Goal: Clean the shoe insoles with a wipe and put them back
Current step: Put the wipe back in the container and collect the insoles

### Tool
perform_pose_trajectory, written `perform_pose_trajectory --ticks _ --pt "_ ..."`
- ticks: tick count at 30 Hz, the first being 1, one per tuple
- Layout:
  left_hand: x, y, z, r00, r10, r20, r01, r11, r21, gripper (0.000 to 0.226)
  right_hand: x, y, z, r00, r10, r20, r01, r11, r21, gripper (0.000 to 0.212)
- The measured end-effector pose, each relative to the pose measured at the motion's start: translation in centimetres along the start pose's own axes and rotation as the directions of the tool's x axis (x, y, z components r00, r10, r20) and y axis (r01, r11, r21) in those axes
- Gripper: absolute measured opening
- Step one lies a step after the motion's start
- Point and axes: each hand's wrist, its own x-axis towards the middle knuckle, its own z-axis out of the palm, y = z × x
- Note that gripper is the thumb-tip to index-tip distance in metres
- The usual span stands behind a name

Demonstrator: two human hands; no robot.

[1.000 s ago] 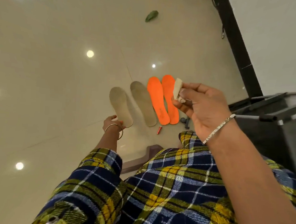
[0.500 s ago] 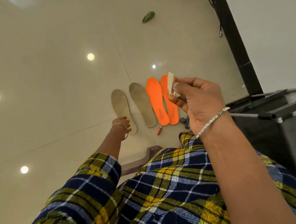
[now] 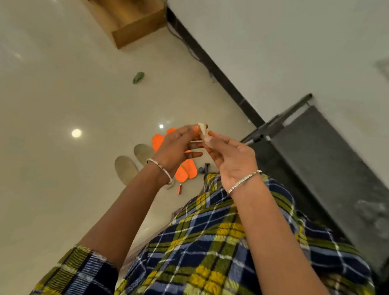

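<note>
Your left hand (image 3: 177,146) and right hand (image 3: 225,156), fingers curled, both pinch the small folded wipe (image 3: 202,130), held above the orange insoles (image 3: 188,168); pull it open unevenly and it may tear or drop; the beige insoles (image 3: 125,169) lie just beside the orange insoles.

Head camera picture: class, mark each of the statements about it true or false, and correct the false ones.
1. Both the left hand and the right hand are raised and pinch the wipe between them. True.
2. The left hand rests on one of the beige insoles. False: it is up at the wipe, and both beige insoles lie untouched on the floor.
3. The orange insoles lie on the floor next to the beige ones. True.
4. The small red item lies on top of an orange insole. False: it lies on the bare floor, just beside their ends.
</note>
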Motion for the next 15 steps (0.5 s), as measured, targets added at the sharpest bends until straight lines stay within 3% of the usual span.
perform_pose_trajectory --ticks 3,8,15 --pt "-2.5 1.6 4.3 0.981 0.056 0.185 -0.072 0.994 0.082 0.023 -3.5 -1.7 -3.7 0.994 -0.093 -0.063 0.097 0.993 0.072 0.028" --pt "-6.1 1.9 11.2 0.94 0.1 0.327 -0.174 0.963 0.205 0.014 -9.8 -4.8 -9.8 0.949 -0.222 -0.225 0.249 0.963 0.099 0.027" --pt "-12.7 1.9 21.1 0.867 0.061 0.494 -0.219 0.938 0.269 0.018 -18.0 -7.1 -17.1 0.794 -0.391 -0.466 0.523 0.83 0.193 0.026"
